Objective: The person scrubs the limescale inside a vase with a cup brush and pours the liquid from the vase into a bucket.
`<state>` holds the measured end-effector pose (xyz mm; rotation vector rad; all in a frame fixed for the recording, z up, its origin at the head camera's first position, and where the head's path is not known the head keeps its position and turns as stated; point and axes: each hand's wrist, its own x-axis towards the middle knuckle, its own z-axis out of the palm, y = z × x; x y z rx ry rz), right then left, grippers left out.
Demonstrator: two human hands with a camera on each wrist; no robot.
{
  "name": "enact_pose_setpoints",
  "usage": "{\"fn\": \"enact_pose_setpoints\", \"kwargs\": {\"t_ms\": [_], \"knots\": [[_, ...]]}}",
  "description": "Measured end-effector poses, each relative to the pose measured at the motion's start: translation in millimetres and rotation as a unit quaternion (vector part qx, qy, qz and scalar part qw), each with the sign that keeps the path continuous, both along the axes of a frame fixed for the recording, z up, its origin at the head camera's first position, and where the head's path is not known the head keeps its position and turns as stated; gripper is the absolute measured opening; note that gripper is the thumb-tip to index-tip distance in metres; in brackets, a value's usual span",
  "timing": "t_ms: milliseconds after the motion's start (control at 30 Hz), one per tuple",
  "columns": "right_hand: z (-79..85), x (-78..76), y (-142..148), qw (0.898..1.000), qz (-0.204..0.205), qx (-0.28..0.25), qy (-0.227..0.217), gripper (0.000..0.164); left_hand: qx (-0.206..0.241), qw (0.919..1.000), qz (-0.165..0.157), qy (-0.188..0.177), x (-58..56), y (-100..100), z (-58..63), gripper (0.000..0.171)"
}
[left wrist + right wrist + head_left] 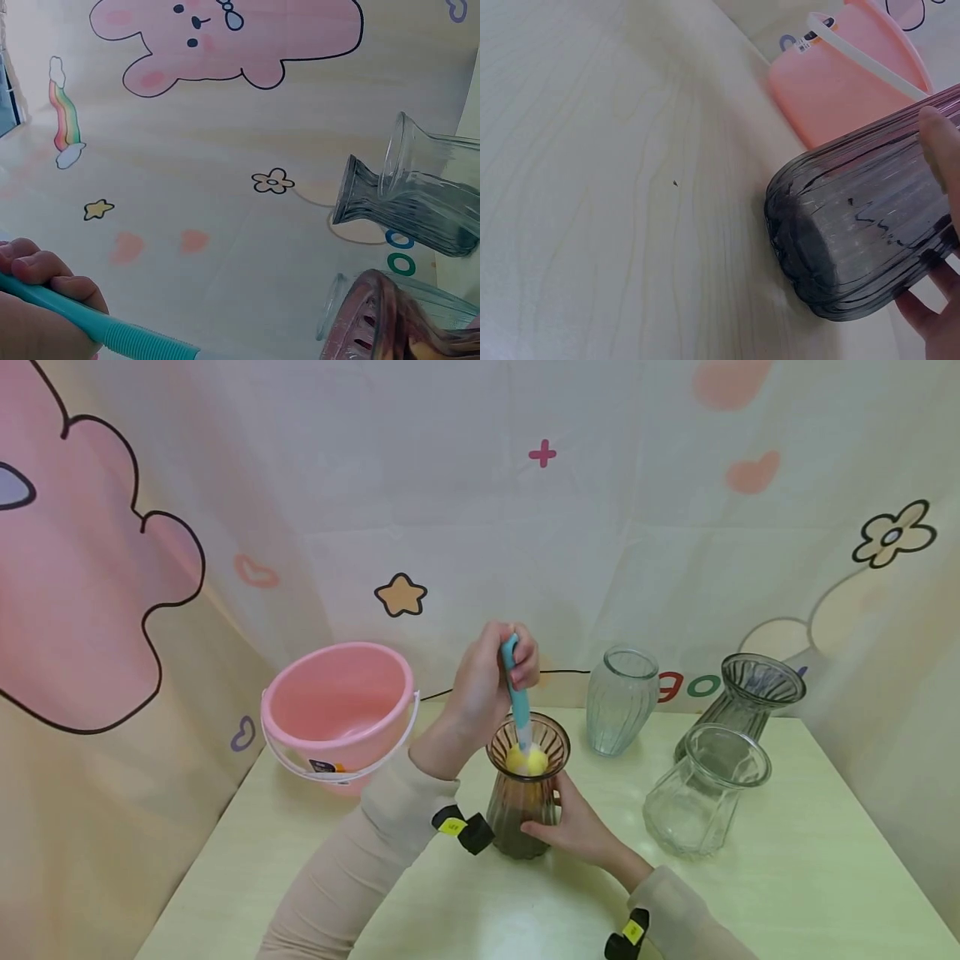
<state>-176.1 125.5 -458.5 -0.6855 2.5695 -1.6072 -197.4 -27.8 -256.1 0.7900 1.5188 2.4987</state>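
Taking 12 o'clock as straight across the desk from the person, we read everything off the line between a turquoise-handled brush and the tall fluted vase beneath it. The left hand has its grip curled around the handle, fingers wrapped over the upper part, and stands above the mouth of the vase, a little toward 11. From that grip the brush runs down steeply, its lower end leaning slightly toward 5, and its yellow sponge head sits within the flared mouth; how deep it reaches, we cannot tell. The vase stands about upright on the desk, so its long axis and the handle's nearly agree, and we judge that any stroke would have to follow that shared line, with the narrower neck under the flare as the tight spot. The right hand is nearer the base: it holds the lower body from the 4 o'clock side, thumb on the near face, fingers round the far side. We see a pink bucket toward 10, well apart, and a clear vase toward 2.
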Motion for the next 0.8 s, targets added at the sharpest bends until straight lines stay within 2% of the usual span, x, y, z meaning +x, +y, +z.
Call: {"fn": "enact_pose_setpoints", "kwargs": {"t_ms": [67, 167, 333, 467, 567, 667, 800], "knots": [[-10.1, -5.1, 2, 1.0, -0.008, 0.002, 0.007, 0.089, 0.001, 1.0, 0.002, -0.008, -1.1, 2, -5.5, 0.03], [-24.6, -12.5, 4, 1.0, -0.018, 0.011, 0.014, 0.09, -0.008, 0.9995, 0.004, -0.031, -3.9, 6, -19.8, 0.031], [-29.0, -14.4, 5, 1.0, -0.021, 0.01, 0.018, 0.089, -0.03, 0.9974, 0.015, -0.064, -9.7, 15, -47.4, 0.03], [-28.1, -11.0, 2, 0.999, -0.04, 0.012, 0.028, 0.086, -0.05, 0.9952, 0.02, -0.082, -12.7, 20, -63.5, 0.031], [-27.5, -8.3, -1, 0.997, -0.054, 0.025, 0.052, 0.082, -0.065, 0.9938, 0.022, -0.087, -13.9, 23, -70.1, 0.031], [-28.0, -6.3, -2, 0.995, -0.055, 0.032, 0.074, 0.078, -0.073, 0.9938, 0.025, -0.08, -13.8, 25, -71.7, 0.03], [-28.1, -5.9, 1, 0.998, -0.018, 0.023, 0.059, 0.084, -0.071, 0.9941, 0.021, -0.079, -14.2, 25, -72.2, 0.03]]}}
